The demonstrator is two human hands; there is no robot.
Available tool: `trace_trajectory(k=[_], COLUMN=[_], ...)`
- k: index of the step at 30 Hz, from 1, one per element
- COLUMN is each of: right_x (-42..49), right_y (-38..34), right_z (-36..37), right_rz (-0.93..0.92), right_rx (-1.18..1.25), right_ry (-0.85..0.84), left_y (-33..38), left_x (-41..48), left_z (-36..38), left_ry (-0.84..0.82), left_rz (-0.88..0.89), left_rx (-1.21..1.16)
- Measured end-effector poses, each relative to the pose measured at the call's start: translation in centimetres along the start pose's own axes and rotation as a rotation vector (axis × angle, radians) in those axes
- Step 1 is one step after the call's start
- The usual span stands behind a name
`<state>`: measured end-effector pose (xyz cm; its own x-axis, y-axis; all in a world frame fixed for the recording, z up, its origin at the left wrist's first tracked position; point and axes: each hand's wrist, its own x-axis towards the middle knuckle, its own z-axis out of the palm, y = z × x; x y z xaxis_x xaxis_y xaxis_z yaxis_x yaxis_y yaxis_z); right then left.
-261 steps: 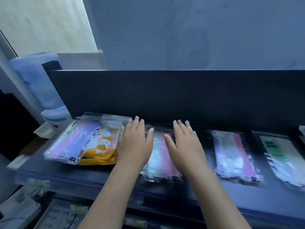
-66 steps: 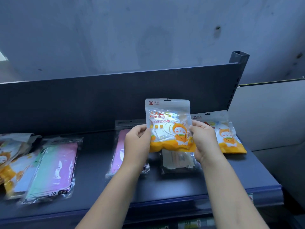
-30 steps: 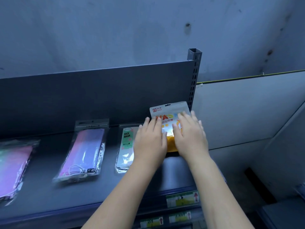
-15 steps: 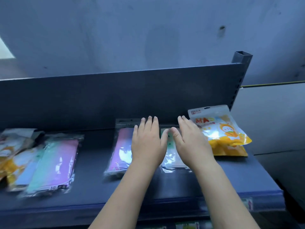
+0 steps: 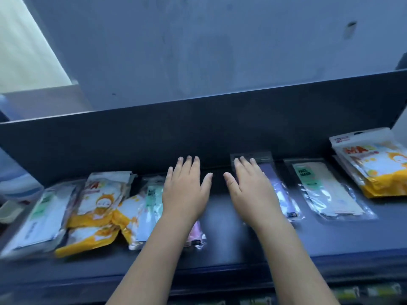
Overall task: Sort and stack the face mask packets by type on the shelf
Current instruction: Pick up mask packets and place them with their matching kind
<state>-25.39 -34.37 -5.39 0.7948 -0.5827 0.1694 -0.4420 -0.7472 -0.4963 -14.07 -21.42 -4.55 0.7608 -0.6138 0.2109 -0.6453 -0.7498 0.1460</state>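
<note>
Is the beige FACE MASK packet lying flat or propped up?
Flat: the beige FACE MASK packet lies face-up on the dark shelf, untouched by either hand.

A shelf [image 5: 220, 256] is seen across the lower half of the frame, with a back panel [image 5: 198, 128] behind it. At lower left a heap of packets [image 5: 88, 212] is overlapped. Mid-frame, the left hand [image 5: 185, 190] and right hand [image 5: 251, 192] are spread flat, side by side, over two packets. Right of them a flat packet [image 5: 326, 190] is laid, and at far right a stack of pouches [image 5: 374, 164].
</note>
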Motion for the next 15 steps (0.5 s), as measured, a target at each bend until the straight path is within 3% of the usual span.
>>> trace_trajectory(k=[15], right_x=[-0.9], right_y=[-12.2], right_z=[8.0], right_rz=[-0.122], right_rx=[0.003], right_ry=[-0.160], left_y=[-14.7], left_x=[-3.9], left_z=[-2.7], left_ry=[0.028], left_rz=[-0.211], left_rx=[-0.081])
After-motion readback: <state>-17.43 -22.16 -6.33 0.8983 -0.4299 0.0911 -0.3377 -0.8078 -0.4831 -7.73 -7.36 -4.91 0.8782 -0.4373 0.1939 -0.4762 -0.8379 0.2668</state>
